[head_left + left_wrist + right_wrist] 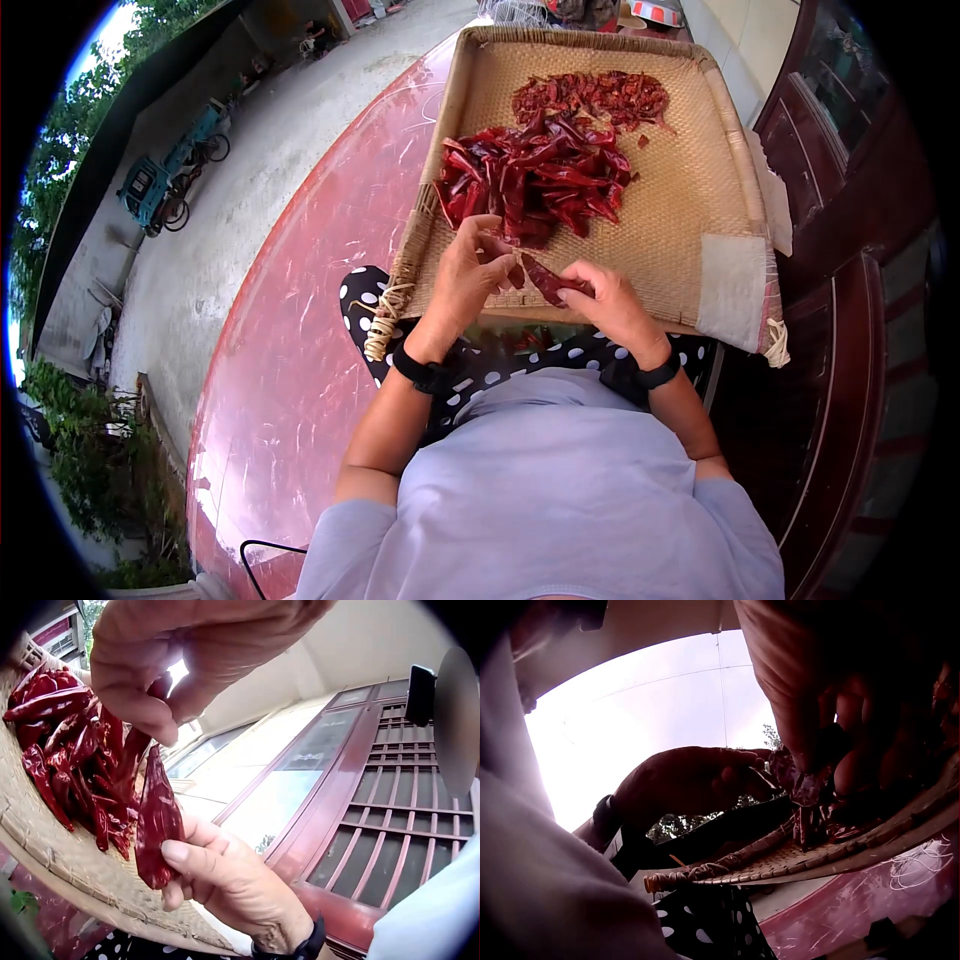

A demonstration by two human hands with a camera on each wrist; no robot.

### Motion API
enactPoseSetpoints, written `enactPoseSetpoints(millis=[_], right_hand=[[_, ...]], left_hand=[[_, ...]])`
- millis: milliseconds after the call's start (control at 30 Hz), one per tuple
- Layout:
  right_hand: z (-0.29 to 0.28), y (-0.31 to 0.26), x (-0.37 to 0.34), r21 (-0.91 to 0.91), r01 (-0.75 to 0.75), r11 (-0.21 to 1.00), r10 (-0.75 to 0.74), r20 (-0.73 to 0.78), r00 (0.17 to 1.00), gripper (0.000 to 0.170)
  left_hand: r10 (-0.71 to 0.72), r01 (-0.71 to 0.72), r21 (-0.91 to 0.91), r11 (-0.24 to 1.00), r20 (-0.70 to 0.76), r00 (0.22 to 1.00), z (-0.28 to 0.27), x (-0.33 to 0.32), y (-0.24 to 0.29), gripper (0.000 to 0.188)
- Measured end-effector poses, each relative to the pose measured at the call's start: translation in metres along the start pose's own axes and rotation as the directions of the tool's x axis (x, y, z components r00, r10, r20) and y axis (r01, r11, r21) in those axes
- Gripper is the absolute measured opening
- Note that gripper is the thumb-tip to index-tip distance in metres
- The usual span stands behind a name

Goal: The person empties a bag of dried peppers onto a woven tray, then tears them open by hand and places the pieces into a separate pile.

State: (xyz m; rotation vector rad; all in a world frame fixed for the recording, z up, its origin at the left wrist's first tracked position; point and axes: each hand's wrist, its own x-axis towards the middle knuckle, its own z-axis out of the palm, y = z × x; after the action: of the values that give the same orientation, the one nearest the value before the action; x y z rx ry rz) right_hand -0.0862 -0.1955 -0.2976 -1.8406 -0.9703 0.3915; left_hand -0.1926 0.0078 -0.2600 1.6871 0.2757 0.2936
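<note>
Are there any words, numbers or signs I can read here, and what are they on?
There are none that can be read.
Blue vehicle: too small and far off to tell.
Pale patch on the woven tray: no letters show.
Black wristbands: no letters show.

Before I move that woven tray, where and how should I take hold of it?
Probably by the raised rim of the woven tray, at the left and right sides together, coming in from outside with thumbs over the edge. The rim stands above the flat floor, and the larger pile of red chilies sits toward the left, so that side may feel heavier.
</note>
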Motion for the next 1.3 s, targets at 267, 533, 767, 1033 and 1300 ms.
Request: enactPoseSetpoints(millis=[267,533,767,1033,1300], right_hand=[[0.015,-0.002,0.001,-0.04,0.096,0.995,-0.093,0.065,0.994,0.037],[0.017,0.004,0.005,0.084,0.182,0.98,-0.178,-0.056,0.983,0.031],[0.017,-0.012,-0.003,-0.073,0.1,0.992,-0.083,0.206,0.975,0.015],[0.015,-0.002,-0.001,-0.132,0.146,0.98,-0.13,0.122,0.984,0.026],[0.016,-0.014,0.005,0.115,0.205,0.972,-0.17,-0.256,0.952,0.041]], left_hand=[[-0.006,0.01,-0.158,0.987,0.027,1.0,0.009,-0.004,-0.016,0.029],[0.065,-0.053,-0.122,0.991,0.088,0.994,0.017,0.006,-0.032,0.031],[0.266,-0.143,0.564,0.813,-0.141,0.953,-0.029,0.062,-0.076,0.033],[0.435,-0.253,0.593,0.764,-0.185,0.881,-0.021,0.057,-0.067,0.028],[0.379,-0.542,0.471,0.696,0.4,0.835,0.009,-0.001,-0.014,0.016]])
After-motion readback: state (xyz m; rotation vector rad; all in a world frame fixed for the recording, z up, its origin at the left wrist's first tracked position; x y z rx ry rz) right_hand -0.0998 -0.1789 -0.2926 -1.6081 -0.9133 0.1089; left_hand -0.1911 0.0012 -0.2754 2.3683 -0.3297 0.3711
